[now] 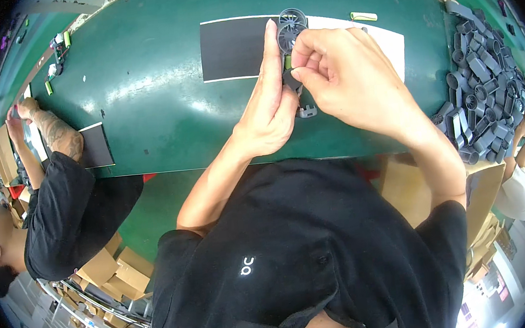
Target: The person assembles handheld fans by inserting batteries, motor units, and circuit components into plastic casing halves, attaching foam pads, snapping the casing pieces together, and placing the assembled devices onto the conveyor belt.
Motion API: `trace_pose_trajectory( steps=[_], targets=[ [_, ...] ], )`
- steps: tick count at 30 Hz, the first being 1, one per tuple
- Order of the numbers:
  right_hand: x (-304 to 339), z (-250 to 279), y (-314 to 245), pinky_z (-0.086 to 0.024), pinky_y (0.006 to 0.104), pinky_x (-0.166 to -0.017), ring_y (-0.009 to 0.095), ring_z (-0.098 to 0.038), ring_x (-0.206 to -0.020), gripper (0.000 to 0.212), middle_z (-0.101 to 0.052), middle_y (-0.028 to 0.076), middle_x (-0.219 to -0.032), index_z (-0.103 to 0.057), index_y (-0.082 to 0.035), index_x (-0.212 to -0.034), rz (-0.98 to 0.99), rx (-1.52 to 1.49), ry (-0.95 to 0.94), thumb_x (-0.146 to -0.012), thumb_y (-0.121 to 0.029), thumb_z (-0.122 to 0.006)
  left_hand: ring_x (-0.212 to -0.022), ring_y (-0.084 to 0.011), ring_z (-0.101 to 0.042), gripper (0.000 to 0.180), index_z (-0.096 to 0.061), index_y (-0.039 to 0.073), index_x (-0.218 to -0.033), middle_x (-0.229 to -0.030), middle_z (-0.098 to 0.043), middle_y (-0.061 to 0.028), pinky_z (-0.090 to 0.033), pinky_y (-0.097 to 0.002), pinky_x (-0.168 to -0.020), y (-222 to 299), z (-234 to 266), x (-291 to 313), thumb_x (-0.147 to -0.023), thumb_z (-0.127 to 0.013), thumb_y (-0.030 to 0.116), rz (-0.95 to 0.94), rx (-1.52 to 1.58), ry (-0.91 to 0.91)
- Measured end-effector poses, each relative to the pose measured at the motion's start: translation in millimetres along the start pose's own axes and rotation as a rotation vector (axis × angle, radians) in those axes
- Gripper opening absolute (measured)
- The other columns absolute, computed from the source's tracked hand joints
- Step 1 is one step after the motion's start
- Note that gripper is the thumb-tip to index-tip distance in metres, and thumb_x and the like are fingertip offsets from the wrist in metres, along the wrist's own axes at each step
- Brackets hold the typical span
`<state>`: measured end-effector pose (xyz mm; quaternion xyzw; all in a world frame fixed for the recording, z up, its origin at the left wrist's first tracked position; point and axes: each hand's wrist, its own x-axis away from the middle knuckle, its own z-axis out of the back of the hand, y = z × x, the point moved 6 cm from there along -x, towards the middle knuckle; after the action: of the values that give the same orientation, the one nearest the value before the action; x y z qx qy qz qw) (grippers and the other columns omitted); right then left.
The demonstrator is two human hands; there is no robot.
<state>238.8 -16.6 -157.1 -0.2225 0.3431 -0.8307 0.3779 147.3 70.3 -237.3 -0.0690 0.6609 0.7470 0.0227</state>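
Observation:
My left hand [265, 110] stands on edge with its fingers stretched out straight, its palm side against a small dark grey device. The device has two round spoked grilles, a far one [292, 17] and a nearer one [289, 37], with a bit of green cell [288, 62] below them. From the right, my right hand [358, 75] reaches over it, thumb and forefinger pinched close to the device; what they grip is too small to name. A small grey plastic piece [307, 111] is just below, between my wrists.
Under my hands lie a black sheet [232, 48] and a white sheet [392, 43]. A green battery cell [364, 16] rests beyond them. Grey plastic housings [475, 74] are heaped at the right. On the left, a co-worker's arm [61, 136] rests on the green table [157, 123].

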Motion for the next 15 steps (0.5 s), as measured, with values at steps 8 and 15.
trace_pose_trajectory(
  steps=[8,15],
  targets=[
    [11,-4,-11,-0.052,0.0507,-0.075,0.042,-0.067,-0.080,0.004,-0.066,0.020,-0.079,-0.061,0.001,-0.084,0.212,0.176,0.175,-0.085,-0.001,-0.063,-0.156,-0.0410,-0.023,0.086,0.010,-0.004,-0.163,-0.165,-0.021,-0.0312,-0.022,-0.0435,-0.127,1,-6,-2,-0.089,-0.033,-0.013,-0.045,-0.069,0.003],
    [6,-12,1,-0.050,0.0472,-0.075,0.039,-0.065,-0.081,0.008,-0.066,0.017,-0.080,-0.061,-0.001,-0.085,0.243,0.147,0.211,-0.086,-0.005,-0.067,-0.156,-0.0409,-0.022,0.083,0.011,-0.006,-0.162,-0.165,-0.021,-0.0317,-0.021,-0.0434,-0.127,-1,-2,-4,-0.091,-0.032,-0.008,0.023,-0.007,-0.005]
  ],
)
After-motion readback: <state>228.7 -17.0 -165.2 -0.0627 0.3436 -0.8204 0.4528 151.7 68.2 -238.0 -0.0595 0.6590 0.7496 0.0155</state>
